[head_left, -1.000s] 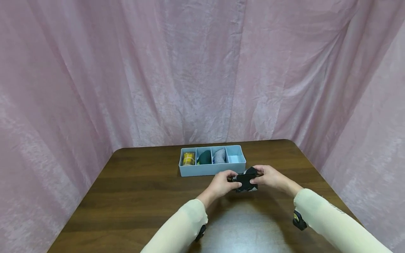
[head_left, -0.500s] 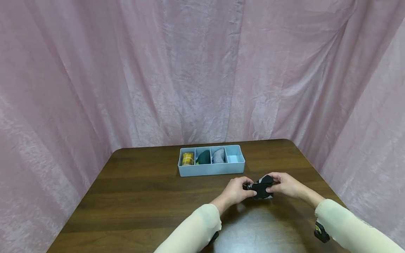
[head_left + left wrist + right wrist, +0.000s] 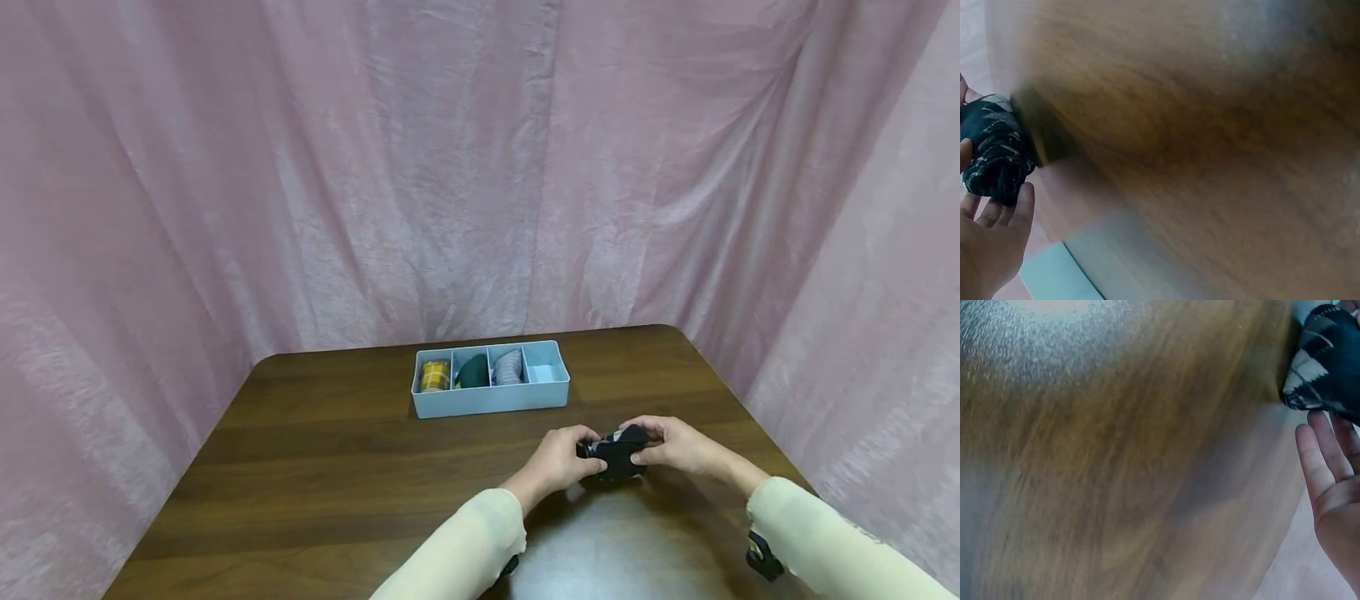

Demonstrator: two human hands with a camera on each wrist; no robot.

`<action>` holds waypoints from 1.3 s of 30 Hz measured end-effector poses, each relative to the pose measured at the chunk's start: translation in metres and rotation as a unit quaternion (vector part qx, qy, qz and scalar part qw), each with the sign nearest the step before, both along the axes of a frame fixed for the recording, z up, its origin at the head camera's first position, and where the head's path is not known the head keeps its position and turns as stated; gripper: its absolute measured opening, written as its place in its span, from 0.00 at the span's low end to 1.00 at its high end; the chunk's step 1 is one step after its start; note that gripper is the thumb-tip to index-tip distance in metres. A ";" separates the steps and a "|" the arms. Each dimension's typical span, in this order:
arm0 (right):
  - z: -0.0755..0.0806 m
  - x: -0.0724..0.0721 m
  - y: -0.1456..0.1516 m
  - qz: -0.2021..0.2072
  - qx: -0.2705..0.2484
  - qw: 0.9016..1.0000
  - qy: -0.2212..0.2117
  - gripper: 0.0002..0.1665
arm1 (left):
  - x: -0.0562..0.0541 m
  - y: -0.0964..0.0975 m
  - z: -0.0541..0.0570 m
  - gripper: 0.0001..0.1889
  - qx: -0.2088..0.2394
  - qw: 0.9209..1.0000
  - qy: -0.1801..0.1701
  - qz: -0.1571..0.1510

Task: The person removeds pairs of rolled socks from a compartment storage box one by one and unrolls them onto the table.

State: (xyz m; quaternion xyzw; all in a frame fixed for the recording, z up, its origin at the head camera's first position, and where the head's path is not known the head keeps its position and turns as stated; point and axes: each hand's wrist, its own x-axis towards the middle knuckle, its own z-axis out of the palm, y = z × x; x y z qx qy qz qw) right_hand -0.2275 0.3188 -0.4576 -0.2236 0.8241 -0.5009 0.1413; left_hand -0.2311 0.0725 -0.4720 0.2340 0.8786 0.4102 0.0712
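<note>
A rolled black sock (image 3: 618,458) with a grey and white pattern is held low over the table between both hands, in front of and to the right of the box. My left hand (image 3: 557,460) pinches its left end, thumb on the near side. On the right end, my right hand (image 3: 681,450) grips with thumb and fingers. The left wrist view shows the open, coiled end of the sock (image 3: 997,150) above the left fingers (image 3: 1022,203). In the right wrist view, fingertips (image 3: 1316,422) sit right at the underside of the sock (image 3: 1329,369).
A light blue divided box (image 3: 491,402) stands near the table's far edge. Its three left compartments hold a yellow checked roll (image 3: 435,377), a dark green roll (image 3: 472,372) and a grey striped roll (image 3: 508,368). Pink curtains (image 3: 450,167) hang behind the wooden table (image 3: 300,467).
Both hands have carried the sock to the right and nearer the body, away from the box. During the last half second they stay nearly in place, while the view shifts slightly.
</note>
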 end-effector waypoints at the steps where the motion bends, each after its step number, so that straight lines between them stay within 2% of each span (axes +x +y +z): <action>1: 0.001 0.000 0.000 0.002 -0.004 1.000 -0.008 0.28 | 0.000 -0.001 0.000 0.16 -0.002 1.000 0.002 -0.001; 7: 0.008 -0.003 -0.006 0.008 -0.032 0.998 -0.060 0.28 | -0.001 -0.008 -0.003 0.16 -0.020 1.000 0.012 -0.010; 13: 0.001 -0.011 -0.014 0.002 0.005 1.000 -0.018 0.19 | -0.001 -0.013 -0.002 0.17 -0.028 0.999 0.032 -0.008; 18: -0.001 -0.009 -0.016 -0.012 0.007 1.000 -0.016 0.19 | 0.001 -0.012 -0.004 0.19 -0.031 0.998 0.047 -0.015; 22: 0.000 -0.005 -0.015 -0.021 -0.001 1.000 -0.016 0.19 | 0.003 -0.011 -0.004 0.22 -0.014 0.999 0.041 -0.025; 29: -0.006 -0.001 -0.008 -0.034 0.014 0.999 -0.003 0.19 | 0.005 -0.009 -0.005 0.23 0.001 1.000 -0.005 -0.030; 33: -0.007 0.002 -0.006 -0.040 0.008 0.999 -0.005 0.19 | 0.006 -0.007 -0.008 0.22 0.002 0.999 0.005 -0.034; 36: -0.007 0.004 -0.006 -0.047 0.004 0.999 -0.010 0.18 | 0.006 -0.004 -0.011 0.26 -0.006 0.999 0.020 -0.039; 39: -0.007 0.007 -0.006 -0.052 0.002 0.999 -0.012 0.18 | 0.007 -0.003 -0.013 0.28 -0.006 0.999 0.020 -0.035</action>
